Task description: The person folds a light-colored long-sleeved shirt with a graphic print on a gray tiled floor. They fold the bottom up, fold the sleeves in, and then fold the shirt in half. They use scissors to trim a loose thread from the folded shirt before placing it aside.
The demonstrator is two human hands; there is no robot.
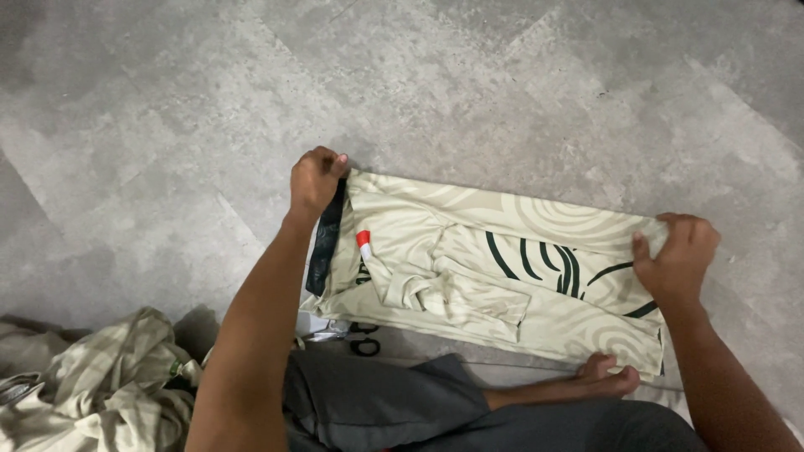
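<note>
A cream shirt [494, 268] with pale swirls and dark green curved stripes lies folded lengthwise on the grey floor. A sleeve is bunched across its middle and a small red and white patch shows near its left end. My left hand [315, 180] pinches the far left corner of the shirt, by its dark collar. My right hand [677, 255] grips the far right edge. Both arms reach forward over my crossed legs.
A crumpled heap of similar cream garments [92, 389] lies at the lower left. My bare foot [607, 375] and grey shorts [377, 410] sit against the shirt's near edge. The floor [167, 109] is grey stone-look tile all around.
</note>
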